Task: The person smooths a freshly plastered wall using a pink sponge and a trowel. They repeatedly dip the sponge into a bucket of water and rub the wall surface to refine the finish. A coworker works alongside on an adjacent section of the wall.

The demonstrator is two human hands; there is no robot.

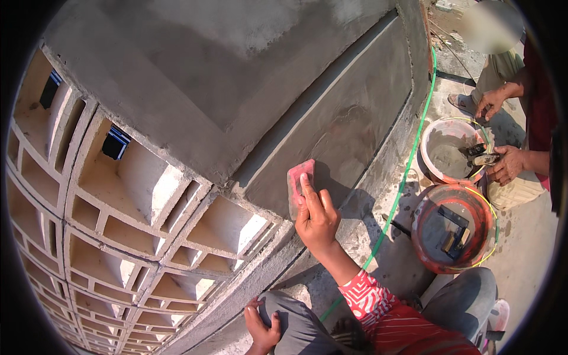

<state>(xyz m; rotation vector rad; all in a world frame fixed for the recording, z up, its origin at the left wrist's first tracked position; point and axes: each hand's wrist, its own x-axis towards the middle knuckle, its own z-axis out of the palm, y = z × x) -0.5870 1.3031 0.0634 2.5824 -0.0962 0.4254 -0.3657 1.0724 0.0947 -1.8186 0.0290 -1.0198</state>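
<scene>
My right hand [316, 225] grips a pink hand float [308, 168], which lies against the grey wet plaster [373, 100] of the low wall band, near its lower left end. A smeared patch shows in the plaster above the float. My left hand [263, 328] rests by my grey-clad knee [287, 313] at the bottom, fingers apart and loosely bent, holding nothing. Beside the band, to the left, is a pale breeze-block screen [148, 231] with square openings.
A green hose [407, 171] runs along the wall's foot. At right stand a bucket of grey mix [430, 157] and a basin [421, 231] with dark-handled tools [455, 234]. A co-worker crouches there, one hand [506, 165] at a tool on the bucket, the other [491, 103] above it.
</scene>
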